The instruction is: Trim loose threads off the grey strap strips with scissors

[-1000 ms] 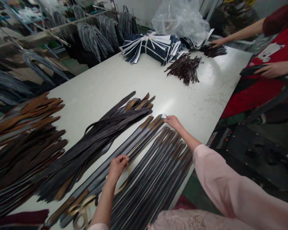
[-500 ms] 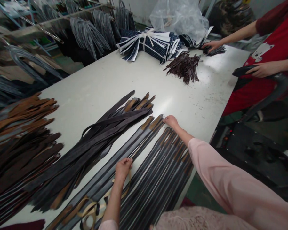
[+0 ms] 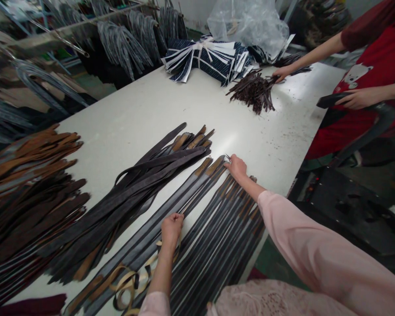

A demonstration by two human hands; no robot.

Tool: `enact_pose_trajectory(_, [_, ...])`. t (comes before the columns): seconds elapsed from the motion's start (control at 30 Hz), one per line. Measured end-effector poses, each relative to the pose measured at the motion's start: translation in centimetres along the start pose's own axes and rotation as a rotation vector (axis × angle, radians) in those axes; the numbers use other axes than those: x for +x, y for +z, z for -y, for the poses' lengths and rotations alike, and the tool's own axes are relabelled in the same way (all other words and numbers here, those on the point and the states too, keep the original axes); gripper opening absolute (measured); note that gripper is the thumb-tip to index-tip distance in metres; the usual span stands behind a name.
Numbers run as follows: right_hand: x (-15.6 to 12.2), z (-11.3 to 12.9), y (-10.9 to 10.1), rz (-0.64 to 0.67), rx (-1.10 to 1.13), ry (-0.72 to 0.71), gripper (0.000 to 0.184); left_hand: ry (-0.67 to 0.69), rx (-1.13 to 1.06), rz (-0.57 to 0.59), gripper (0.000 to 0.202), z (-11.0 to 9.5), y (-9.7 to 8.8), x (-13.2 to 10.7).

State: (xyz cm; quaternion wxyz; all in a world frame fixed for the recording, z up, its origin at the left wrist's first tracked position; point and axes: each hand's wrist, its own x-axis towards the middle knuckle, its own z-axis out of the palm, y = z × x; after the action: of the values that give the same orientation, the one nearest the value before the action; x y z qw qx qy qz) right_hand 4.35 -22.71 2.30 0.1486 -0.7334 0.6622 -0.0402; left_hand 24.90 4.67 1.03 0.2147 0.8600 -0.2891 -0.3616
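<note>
Long dark leather belt strips (image 3: 197,193) lie side by side across the near part of a white table (image 3: 145,114). My left hand (image 3: 171,227) is closed on one strip about halfway along it, fingers pinched. My right hand (image 3: 237,166) pinches the far tip of a strip, beside the brown strip ends (image 3: 213,164). A curled tan strap (image 3: 131,281) lies under my left forearm. To the right of both hands lies a flat row of dark strips (image 3: 224,232).
A heap of loose dark straps (image 3: 125,197) and a brown and dark pile (image 3: 29,184) lie to the left. Another person in red reaches a hand (image 3: 279,72) to a pile of short dark pieces (image 3: 253,90). Tied striped cloth (image 3: 207,59) and a plastic bag (image 3: 246,24) lie at the far end.
My left hand has slid slightly right and down along the strip. My right hand stayed at the strip tip. The other person's hand moved from the far pile toward the short pieces.
</note>
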Motion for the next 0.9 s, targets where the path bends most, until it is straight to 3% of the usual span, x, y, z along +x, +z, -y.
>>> enact_pose_trajectory(0.07, [-1.6, 0.9, 0.0, 0.013, -0.011, -0.161, 0.025, -0.002, 0.009, -0.01, 0.031, 0.0, 0.1, 0.0])
enact_pose_trajectory(0.17, [-4.4, 2.5, 0.8, 0.144, -0.006, -0.33, 0.023, 0.0, 0.011, -0.018, 0.031, -0.1, 0.2, 0.1])
enact_pose_trajectory(0.27, [-6.2, 3.8, 1.9, 0.25, -0.043, -0.298, 0.023, 0.023, -0.011, 0.003, 0.032, 0.1, 0.0, -0.2])
enact_pose_trajectory(0.4, [-6.2, 4.4, 2.4, 0.29, -0.068, -0.232, 0.024, 0.072, -0.076, 0.093, 0.032, 1.5, -1.4, -1.6])
enact_pose_trajectory(0.53, [-5.9, 4.4, 2.4, 0.303, -0.075, -0.23, 0.026, 0.032, -0.191, 0.172, 0.035, 5.3, -4.6, -4.0])
enact_pose_trajectory(0.67, [-6.0, 4.3, 2.5, 0.303, -0.079, -0.241, 0.028, -0.087, -0.168, 0.182, 0.038, 10.3, -9.0, -7.0])
enact_pose_trajectory(0.8, [-6.1, 4.4, 2.7, 0.302, -0.066, -0.254, 0.037, -0.147, -0.055, 0.108, 0.039, 15.1, -13.6, -9.5])
enact_pose_trajectory(0.9, [-6.1, 4.3, 2.7, 0.309, -0.068, -0.248, 0.042, -0.182, 0.023, 0.037, 0.038, 17.5, -15.7, -10.4])
